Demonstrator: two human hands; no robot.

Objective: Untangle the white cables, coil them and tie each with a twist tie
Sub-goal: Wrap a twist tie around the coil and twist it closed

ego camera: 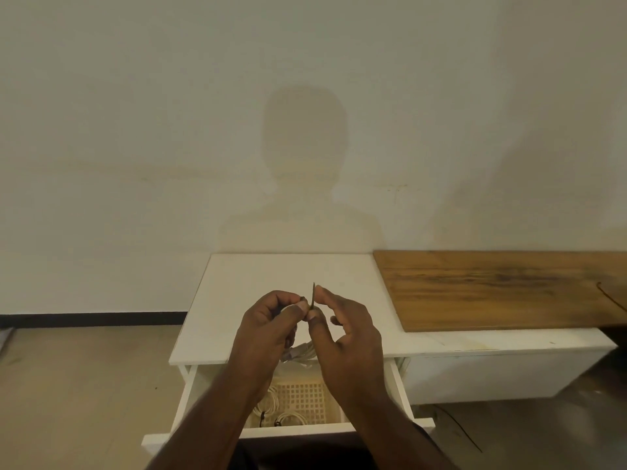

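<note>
My left hand (271, 317) and right hand (342, 320) pinch a twist tie (312, 296) upright; next, I judge, wrapping it round the cable coil (300, 352).

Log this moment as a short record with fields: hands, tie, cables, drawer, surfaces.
hands: left hand and right hand raised together over the white table, both pinching the twist tie
tie: twist tie upright between the fingertips, not yet round any cable
cables: white cable bunched under the hands at the table's front edge; coiled cables in the basket
drawer: drawer open, holding a lattice basket
surfaces: wooden board lies to the right
</note>
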